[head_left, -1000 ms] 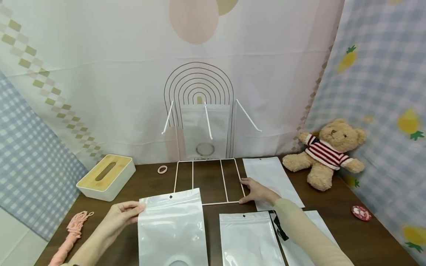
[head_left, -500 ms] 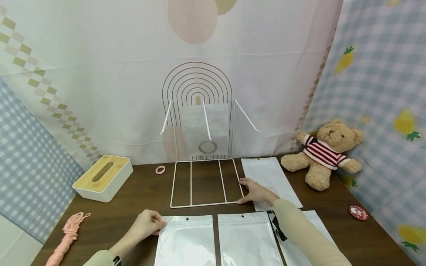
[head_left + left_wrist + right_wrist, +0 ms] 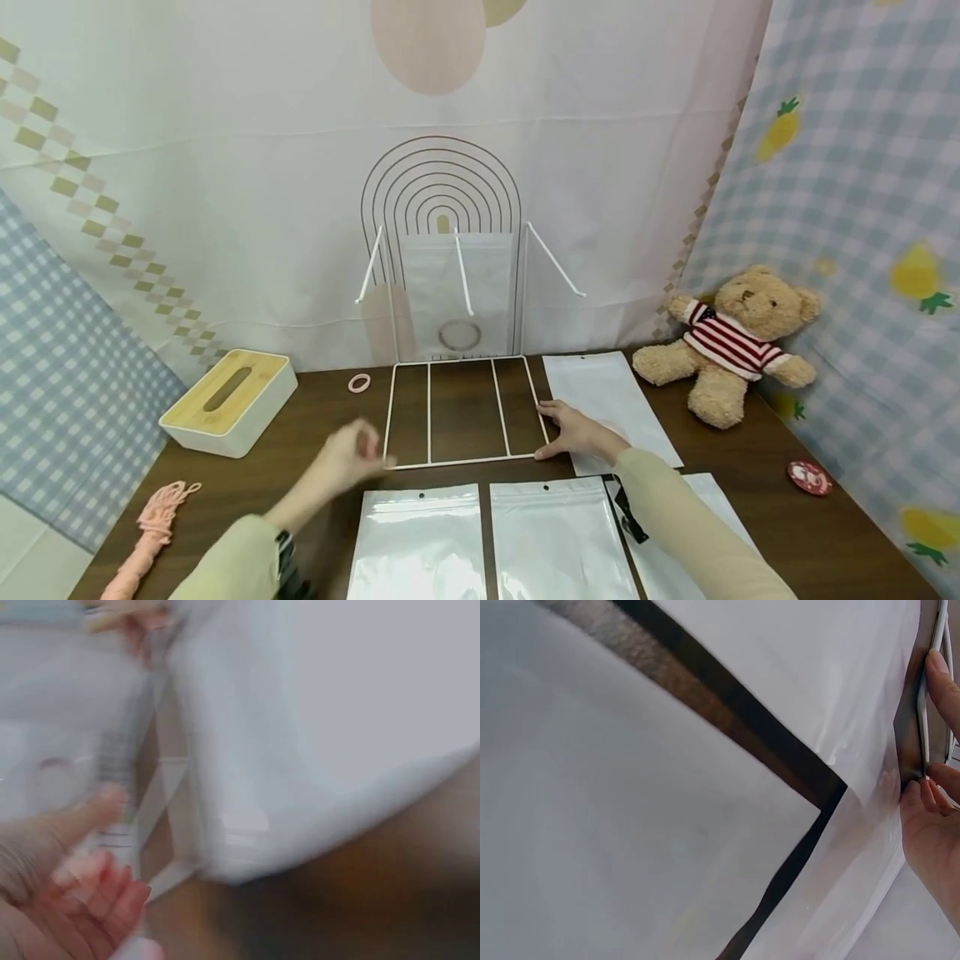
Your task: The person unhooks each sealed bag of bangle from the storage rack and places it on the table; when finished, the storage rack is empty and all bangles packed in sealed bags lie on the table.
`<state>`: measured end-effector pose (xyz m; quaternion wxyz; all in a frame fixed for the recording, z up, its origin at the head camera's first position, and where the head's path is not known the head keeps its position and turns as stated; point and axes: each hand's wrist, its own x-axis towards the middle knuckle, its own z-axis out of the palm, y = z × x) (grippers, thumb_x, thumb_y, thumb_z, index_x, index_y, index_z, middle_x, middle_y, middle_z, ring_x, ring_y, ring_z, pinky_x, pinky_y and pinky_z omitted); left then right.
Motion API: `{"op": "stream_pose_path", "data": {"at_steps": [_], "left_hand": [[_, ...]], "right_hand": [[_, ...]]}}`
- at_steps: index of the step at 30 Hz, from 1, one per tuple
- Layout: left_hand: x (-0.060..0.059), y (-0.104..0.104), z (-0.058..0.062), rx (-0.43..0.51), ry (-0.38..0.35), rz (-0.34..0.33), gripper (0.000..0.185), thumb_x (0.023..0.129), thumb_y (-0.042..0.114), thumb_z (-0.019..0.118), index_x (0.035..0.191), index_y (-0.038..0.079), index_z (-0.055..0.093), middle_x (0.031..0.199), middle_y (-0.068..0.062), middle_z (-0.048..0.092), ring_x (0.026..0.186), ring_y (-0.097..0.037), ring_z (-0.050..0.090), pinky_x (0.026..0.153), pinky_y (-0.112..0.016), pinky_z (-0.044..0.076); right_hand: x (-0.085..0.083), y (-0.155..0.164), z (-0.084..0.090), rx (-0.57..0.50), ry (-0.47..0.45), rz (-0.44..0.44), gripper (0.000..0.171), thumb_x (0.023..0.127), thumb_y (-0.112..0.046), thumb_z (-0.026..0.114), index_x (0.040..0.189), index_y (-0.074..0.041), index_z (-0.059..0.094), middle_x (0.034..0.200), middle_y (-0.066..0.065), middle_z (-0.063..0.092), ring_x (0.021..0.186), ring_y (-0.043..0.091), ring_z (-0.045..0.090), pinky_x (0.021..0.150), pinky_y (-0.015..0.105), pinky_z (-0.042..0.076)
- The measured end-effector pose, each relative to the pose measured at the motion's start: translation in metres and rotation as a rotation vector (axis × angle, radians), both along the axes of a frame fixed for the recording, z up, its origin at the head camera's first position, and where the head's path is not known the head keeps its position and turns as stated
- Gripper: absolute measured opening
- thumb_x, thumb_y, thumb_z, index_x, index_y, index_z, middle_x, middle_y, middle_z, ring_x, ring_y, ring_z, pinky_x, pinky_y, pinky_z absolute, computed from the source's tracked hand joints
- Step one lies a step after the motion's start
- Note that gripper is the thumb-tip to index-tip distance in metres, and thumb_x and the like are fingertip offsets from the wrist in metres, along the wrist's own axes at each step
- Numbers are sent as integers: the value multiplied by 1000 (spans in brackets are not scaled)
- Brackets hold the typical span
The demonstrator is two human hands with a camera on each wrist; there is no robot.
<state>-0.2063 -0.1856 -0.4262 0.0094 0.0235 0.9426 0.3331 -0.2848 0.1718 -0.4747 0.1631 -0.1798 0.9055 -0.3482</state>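
Observation:
A white wire rack [image 3: 465,462] with three long prongs stands at the back of the table, a white zip bag [image 3: 487,275] hanging from its middle prong. My right hand [image 3: 576,432] holds the rack's right front corner, finger and thumb on the wire [image 3: 922,720] in the right wrist view. Blurred in the head view, my left hand [image 3: 348,457] is near the rack's left front corner; its fingers [image 3: 109,896] are loosely curled and hold nothing. Two shiny zip bags, a left one [image 3: 420,542] and a right one [image 3: 558,542], lie side by side in front of the rack.
Another white bag [image 3: 600,383] lies right of the rack, and one more [image 3: 720,508] is partly under my right sleeve. A tissue box [image 3: 247,421], pink ring [image 3: 359,383] and pink yarn [image 3: 153,533] are left. A teddy bear [image 3: 738,346] and red badge [image 3: 810,477] are right.
My left hand laid the zip bag flat beside the other one, let it go, and moved up toward the rack's left front corner. My right hand stays on the rack.

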Motion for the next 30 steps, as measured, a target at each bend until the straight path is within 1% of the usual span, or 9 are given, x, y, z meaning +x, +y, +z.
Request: {"op": "stream_pose_path", "data": {"at_steps": [3,7,9,12,15,17,23,27,30], "left_hand": [[-44,11,35,169,121,-5,48,77,31,72,108,0,54,99,-17,61,88,-26,58,79,-36,50],[-97,31,79,375,210,17,71,83,37,65,136,1,35,137,-20,43,126,-32,43,105,-41,36],[-117,40,93,474,248,37,76,84,38,63,141,5,27,146,-16,33,134,-29,34,110,-37,30],[-136,50,104,623,330,45,74,86,34,61,145,11,22,150,-11,27,138,-23,28,113,-32,25],[-144,56,108,696,395,43,68,89,32,58,146,20,22,149,-10,28,137,-21,30,112,-32,26],[-145,56,108,701,429,65,60,90,32,55,143,22,29,144,-12,37,132,-21,38,109,-32,31],[-140,56,111,734,517,134,32,89,20,59,116,4,62,114,-16,63,94,-9,62,84,-19,49],[-132,56,113,743,510,113,26,86,14,62,106,-3,65,107,-23,65,74,5,59,69,-9,49],[-124,57,113,743,481,102,25,85,12,63,103,-6,65,102,-24,66,68,8,58,67,-11,50]], "right_hand": [[0,1,2,16,8,-5,90,68,-21,81,137,7,32,143,25,28,130,44,31,107,48,30],[1,2,2,29,9,-13,90,67,-22,81,137,7,33,143,26,28,131,43,30,107,49,28],[2,1,1,30,12,-18,90,66,-22,81,137,7,34,143,26,29,132,42,30,108,49,28],[2,-1,-1,21,19,-18,89,66,-21,82,136,8,34,143,25,30,131,42,31,108,48,28],[1,-2,-1,9,17,-20,89,66,-19,82,136,8,35,143,25,31,131,41,33,107,47,29],[2,-3,-1,5,13,-17,89,66,-19,82,136,8,35,143,25,31,131,40,32,108,47,29],[2,-5,-1,2,-4,-20,90,66,-20,82,137,6,34,144,24,31,133,39,29,109,48,27],[2,-4,1,-6,-7,-30,90,66,-19,81,137,7,33,144,24,31,132,40,31,109,48,27],[2,-2,1,-5,-2,-26,90,66,-19,81,137,8,32,143,26,31,131,41,31,108,48,27]]}}
